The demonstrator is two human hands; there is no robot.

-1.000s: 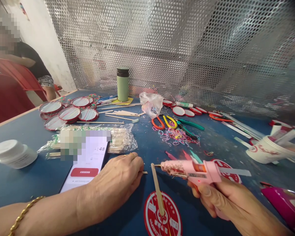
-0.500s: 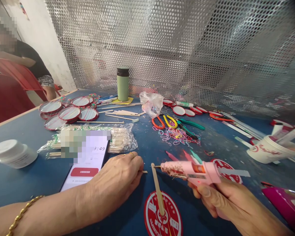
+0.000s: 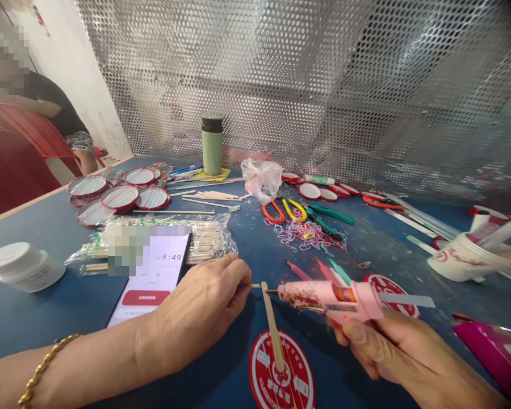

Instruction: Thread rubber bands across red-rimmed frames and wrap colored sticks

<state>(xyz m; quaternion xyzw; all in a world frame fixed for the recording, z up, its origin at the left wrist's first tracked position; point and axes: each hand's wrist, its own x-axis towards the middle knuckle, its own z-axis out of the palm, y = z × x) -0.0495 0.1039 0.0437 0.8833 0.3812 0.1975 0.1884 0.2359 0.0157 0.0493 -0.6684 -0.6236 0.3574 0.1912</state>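
My right hand [image 3: 392,352] is wrapped round a pink hot glue gun [image 3: 336,298], whose nozzle points left at the top end of a wooden stick [image 3: 272,326]. The stick lies on a round red disc [image 3: 300,380] near the table's front edge. My left hand [image 3: 200,309] pinches a small thin stick piece [image 3: 255,286], and its tip meets the top of the wooden stick, right by the nozzle. A gold bracelet is on my left wrist.
A phone [image 3: 153,278] and a bag of sticks [image 3: 208,238] lie beside my left hand. Farther back are red-rimmed discs [image 3: 119,196], a green bottle [image 3: 212,145], pliers [image 3: 298,211], rubber bands, a white jar [image 3: 21,266], a paper cup [image 3: 464,258]. A person sits far left.
My left hand has shifted right, bringing the small stick piece up to the top of the wooden stick at the glue gun's nozzle. The right hand has barely moved.
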